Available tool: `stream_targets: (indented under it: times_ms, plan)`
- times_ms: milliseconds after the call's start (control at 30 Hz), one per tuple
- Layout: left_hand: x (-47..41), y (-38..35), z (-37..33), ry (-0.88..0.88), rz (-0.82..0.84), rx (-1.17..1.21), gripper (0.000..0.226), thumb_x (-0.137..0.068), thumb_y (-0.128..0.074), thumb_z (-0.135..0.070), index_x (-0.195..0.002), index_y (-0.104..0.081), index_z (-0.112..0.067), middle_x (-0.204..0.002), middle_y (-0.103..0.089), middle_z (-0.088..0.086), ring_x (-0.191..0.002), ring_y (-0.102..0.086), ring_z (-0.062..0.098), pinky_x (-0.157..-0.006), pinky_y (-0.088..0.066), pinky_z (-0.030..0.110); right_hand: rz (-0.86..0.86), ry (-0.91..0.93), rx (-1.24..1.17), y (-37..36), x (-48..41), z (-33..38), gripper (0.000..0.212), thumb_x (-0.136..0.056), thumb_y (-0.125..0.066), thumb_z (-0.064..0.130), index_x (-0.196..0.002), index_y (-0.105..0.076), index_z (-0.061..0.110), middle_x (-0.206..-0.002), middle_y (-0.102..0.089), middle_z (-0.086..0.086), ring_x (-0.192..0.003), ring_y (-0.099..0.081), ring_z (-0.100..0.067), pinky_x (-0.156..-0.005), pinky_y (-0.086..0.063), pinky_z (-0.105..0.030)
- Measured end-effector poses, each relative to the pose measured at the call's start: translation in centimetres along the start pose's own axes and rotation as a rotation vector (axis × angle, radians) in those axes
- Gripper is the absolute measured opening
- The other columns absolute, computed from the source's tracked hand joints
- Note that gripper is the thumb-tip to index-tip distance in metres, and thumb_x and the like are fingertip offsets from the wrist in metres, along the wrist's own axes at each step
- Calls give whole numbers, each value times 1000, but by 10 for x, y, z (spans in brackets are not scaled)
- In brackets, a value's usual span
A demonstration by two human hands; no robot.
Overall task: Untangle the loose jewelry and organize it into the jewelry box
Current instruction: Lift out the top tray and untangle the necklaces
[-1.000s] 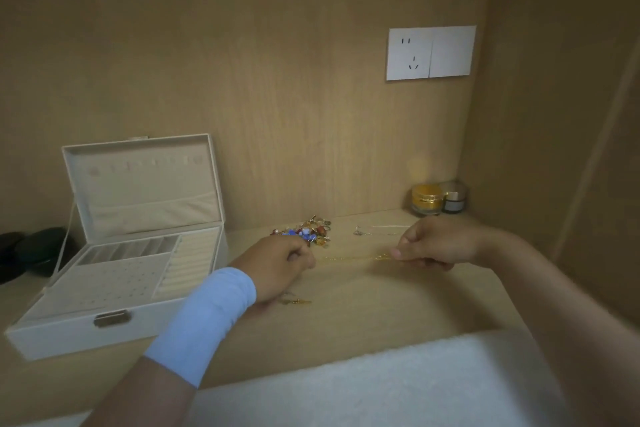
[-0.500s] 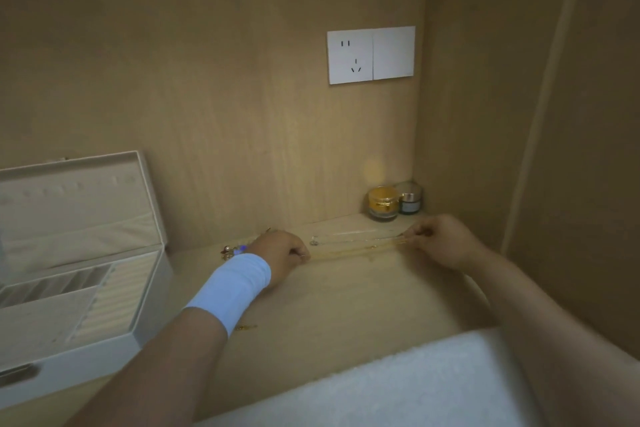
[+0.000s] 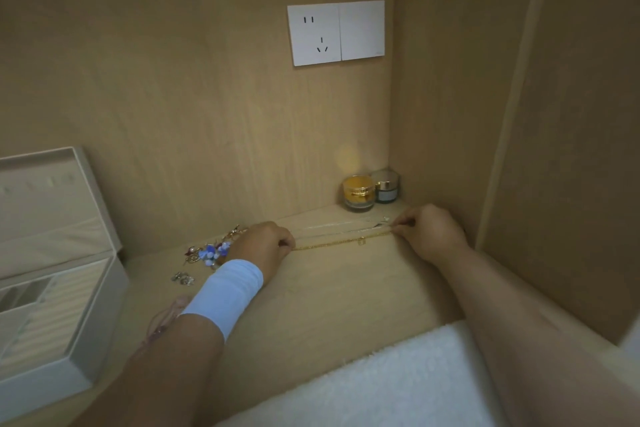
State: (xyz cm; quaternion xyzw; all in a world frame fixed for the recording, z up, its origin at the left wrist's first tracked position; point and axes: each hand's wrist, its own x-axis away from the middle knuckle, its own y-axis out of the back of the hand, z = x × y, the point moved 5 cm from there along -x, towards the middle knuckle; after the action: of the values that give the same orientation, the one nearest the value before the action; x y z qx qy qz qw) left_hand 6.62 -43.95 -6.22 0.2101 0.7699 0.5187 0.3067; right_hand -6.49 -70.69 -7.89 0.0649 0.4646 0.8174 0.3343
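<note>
Nearest, a pink cord (image 3: 162, 319) is seen lying beside the left forearm, with the open jewelry box (image 3: 104, 315) well to the left of it. Further on, a gold chain (image 3: 343, 242) is held stretched straight between the two hands. One end is pinched in the curled fingers of the left hand (image 3: 263, 246), the other in the fingertips of the right hand (image 3: 429, 232). A heap of loose jewelry (image 3: 207, 251) lies just left of the left hand, and a silver chain (image 3: 339, 227) just beyond the gold one. Untangling appears done for this chain. Next, it would need to be carried leftward to the box without being allowed to kink.
</note>
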Motion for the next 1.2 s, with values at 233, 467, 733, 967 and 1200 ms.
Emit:
stream_targets:
  times_ms: [233, 467, 733, 967, 1200]
  plan:
    - [6, -3, 2, -70, -123, -7, 12, -90, -64, -12, -96, -74, -14, -102, -61, 10, -98, -56, 25, -87, -43, 29, -34, 130, 115, 2, 4, 7, 16, -94, -65, 27, -104, -76, 30, -113, -68, 5, -112, -61, -21, -89, -50, -31]
    - [17, 8, 2, -26, -74, 6, 18, -93, -59, -24, -106, -70, -22, -106, -60, -1, -106, -52, 18, -92, -40, 26, 17, 209, 277, 3, 15, 24, 28, -97, -55, 23, -116, -70, 36, -122, -63, 6, -110, -61, -19, -82, -45, -27]
    - [70, 77, 30, 68, -34, 16, 13, -91, -60, -32, -100, -69, -33, -104, -64, -12, -90, -57, 8, -82, -42, 22, 160, 557, 213, -5, 71, 150, 28, -96, -58, 22, -122, -68, 29, -118, -65, 5, -104, -62, -16, -82, -49, -29]
    - [124, 98, 61, 102, 48, -160, 21, -91, -58, -29, -108, -69, -33, -112, -64, -9, -104, -59, 13, -83, -40, 21, 440, 717, 109, -56, 130, 245, 17, -89, -61, 30, -98, -75, 34, -97, -71, 13, -92, -63, -11, -83, -54, -33]
    - [140, 84, 75, 36, 115, -230, 23, -85, -62, -33, -107, -69, -37, -109, -66, -10, -105, -59, 14, -88, -46, 26, 560, 708, 175, -94, 147, 250, 11, -77, -74, 39, -84, -77, 32, -79, -71, 21, -76, -61, 1, -78, -54, -28]
